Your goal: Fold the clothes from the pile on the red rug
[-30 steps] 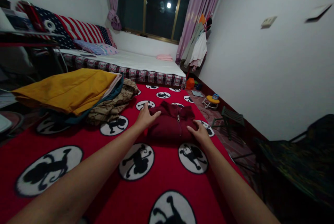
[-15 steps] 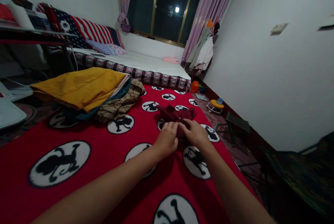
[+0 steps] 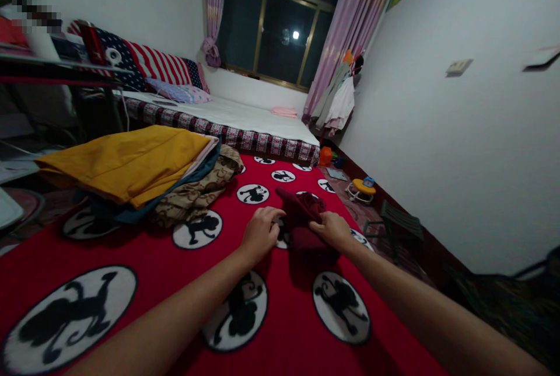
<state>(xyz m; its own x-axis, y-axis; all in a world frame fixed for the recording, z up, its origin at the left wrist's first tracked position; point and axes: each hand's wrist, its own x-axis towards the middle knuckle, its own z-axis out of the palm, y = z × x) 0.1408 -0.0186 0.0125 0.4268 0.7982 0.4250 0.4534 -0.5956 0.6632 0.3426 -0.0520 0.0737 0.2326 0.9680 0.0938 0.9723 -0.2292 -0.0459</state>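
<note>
A dark red zip-up garment point(image 3: 301, 212) lies bunched on a red blanket point(image 3: 131, 247) printed with white circles and black figures. My left hand point(image 3: 260, 233) grips the garment's near left edge with curled fingers. My right hand point(image 3: 333, 227) pinches its right side, fingers closed on the cloth. Both forearms reach in from the bottom of the view.
A pile of folded clothes, yellow point(image 3: 126, 160) on top and a brown patterned piece point(image 3: 196, 189) beneath, lies at the left. A mattress point(image 3: 245, 116) runs along the window. Beside the right wall are a green stool point(image 3: 396, 218), toys point(image 3: 361, 186) and hanging clothes point(image 3: 339, 96).
The garment lay flat and folded under both open hands; my hands then came together, gripped it and gathered it into a bunch. The camera has shifted slightly.
</note>
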